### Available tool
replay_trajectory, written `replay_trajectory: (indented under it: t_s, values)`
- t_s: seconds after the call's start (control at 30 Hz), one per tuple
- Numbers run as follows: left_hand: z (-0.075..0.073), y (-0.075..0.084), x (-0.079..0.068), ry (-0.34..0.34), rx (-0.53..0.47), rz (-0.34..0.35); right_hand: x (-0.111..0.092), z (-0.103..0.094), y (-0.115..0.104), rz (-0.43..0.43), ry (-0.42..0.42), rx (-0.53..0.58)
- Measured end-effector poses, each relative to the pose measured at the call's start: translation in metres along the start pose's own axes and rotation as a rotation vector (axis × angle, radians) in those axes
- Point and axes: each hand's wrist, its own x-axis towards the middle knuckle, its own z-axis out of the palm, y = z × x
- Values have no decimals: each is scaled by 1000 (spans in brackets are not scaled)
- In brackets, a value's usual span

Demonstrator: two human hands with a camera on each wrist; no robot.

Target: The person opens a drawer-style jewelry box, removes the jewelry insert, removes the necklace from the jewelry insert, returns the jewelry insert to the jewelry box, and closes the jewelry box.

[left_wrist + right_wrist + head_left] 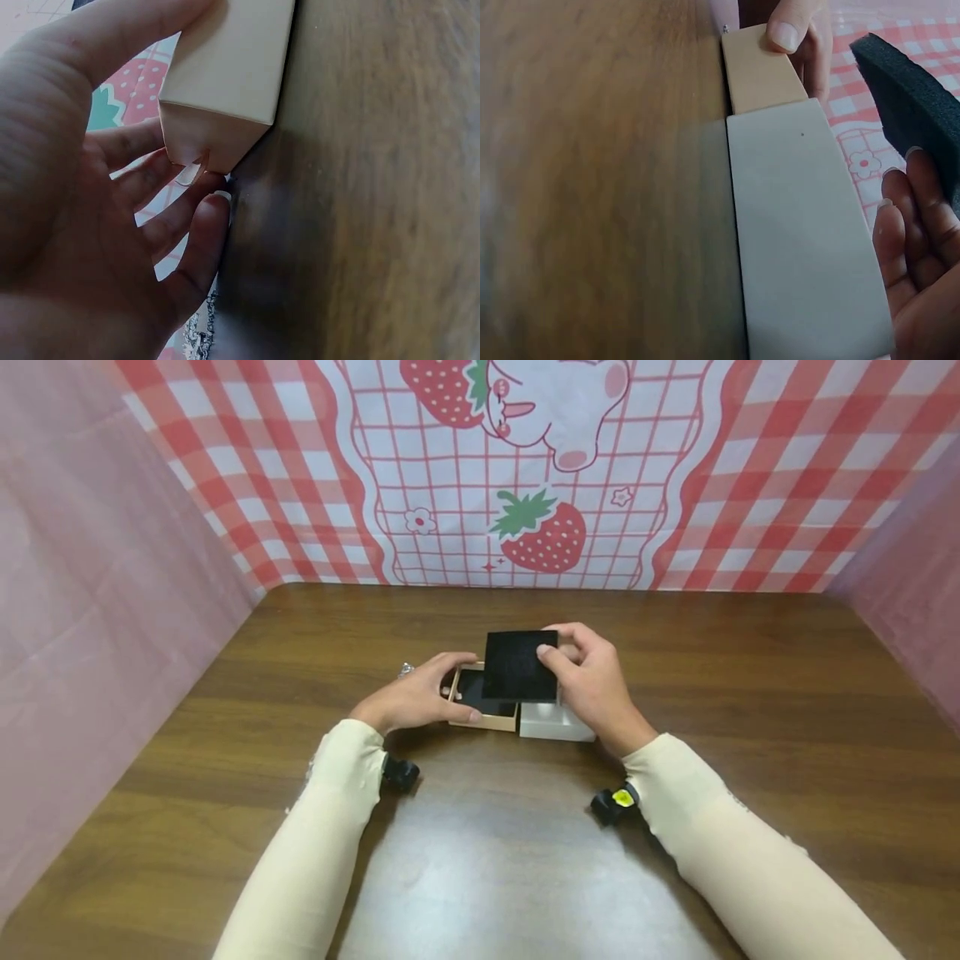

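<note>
A small tan box point(495, 723) with a black inside rests on the table, and my left hand point(420, 697) grips it across its left end. A ribbon tab point(195, 171) sticks out of that end, between the thumb and fingers in the left wrist view. Right up against the tan box's other end stands a white box point(802, 225). Above both, my right hand point(600, 681) pinches a square black foam pad point(520, 667) by its right edge, thumb on its face. The pad hides part of the two boxes in the head view.
A silvery chain-like item point(407, 669) lies just behind my left hand. The wooden table point(480, 852) runs back to a strawberry-patterned cloth point(543, 539), with pink cloth point(112, 610) along the sides.
</note>
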Motion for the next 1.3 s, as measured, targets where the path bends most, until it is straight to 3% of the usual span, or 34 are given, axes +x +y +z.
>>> replay_trajectory:
  t_s: [1.03, 1.3]
  values:
    - [1, 0, 0, -13, -37, -26, -8, -28, -4, -3, 117, -103]
    - [1, -1, 0, 7, -61, -21, -3, -28, -15, 65, 145, 28]
